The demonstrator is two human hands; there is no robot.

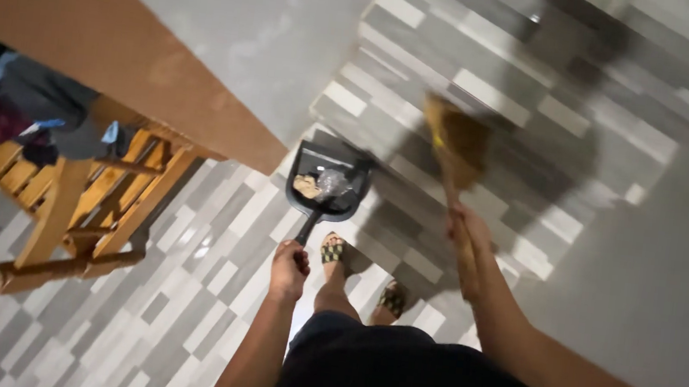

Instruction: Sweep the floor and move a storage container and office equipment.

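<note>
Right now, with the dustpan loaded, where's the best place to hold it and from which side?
Grip the dustpan by its slim black handle, from the near end, as the left hand does. The handle points back toward the person's feet while the open mouth faces the broom in the right hand. Holding the rear likely keeps the debris in the tray.

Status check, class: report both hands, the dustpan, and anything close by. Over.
Left hand grips dustpan handle; debris in pan. Right hand grips broom, blurred. Wooden chair close left of pan.
</note>
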